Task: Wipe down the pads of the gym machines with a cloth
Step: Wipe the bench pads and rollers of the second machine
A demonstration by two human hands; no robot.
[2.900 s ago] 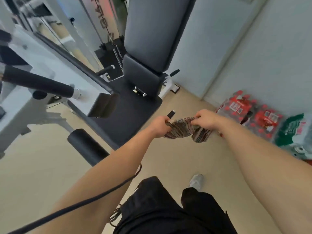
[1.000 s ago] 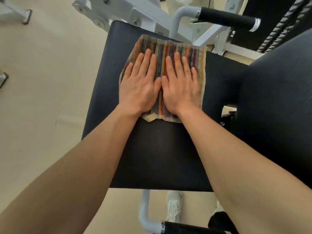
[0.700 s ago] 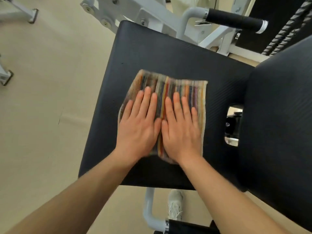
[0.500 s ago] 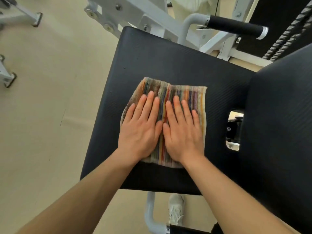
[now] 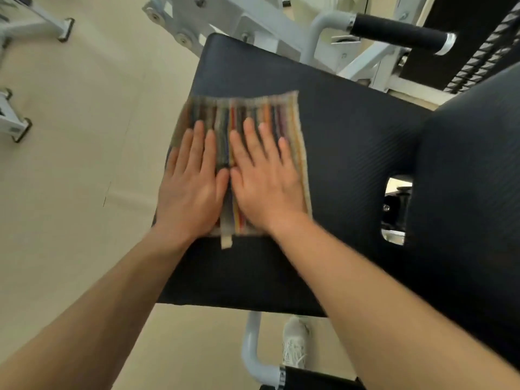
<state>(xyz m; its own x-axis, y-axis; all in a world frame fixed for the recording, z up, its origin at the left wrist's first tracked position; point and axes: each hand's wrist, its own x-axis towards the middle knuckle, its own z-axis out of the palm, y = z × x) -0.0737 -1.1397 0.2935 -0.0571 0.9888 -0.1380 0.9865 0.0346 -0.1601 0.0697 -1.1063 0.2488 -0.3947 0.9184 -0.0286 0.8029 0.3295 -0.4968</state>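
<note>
The black seat pad (image 5: 337, 142) of the gym machine fills the middle of the view and serves as the landmark here. Against its right edge rises the black back pad (image 5: 472, 192), with a small opening between the two showing metal hardware. Beyond the seat pad's far edge stands the white machine frame (image 5: 253, 21), and to the far right of that edge a black-gripped handle (image 5: 394, 32) juts out. Pale beige floor (image 5: 70, 192) lies to the seat pad's left and below its near edge, where a white shoe (image 5: 294, 344) stands beside a grey tube.

The striped cloth (image 5: 244, 111) lies spread flat on the seat pad's left half, its left side reaching the pad's left edge. The left hand (image 5: 191, 187) and right hand (image 5: 264, 178) lie side by side on the cloth, palms down, fingers stretched flat and pressing, gripping nothing. Both are blurred. No containers are in view.
</note>
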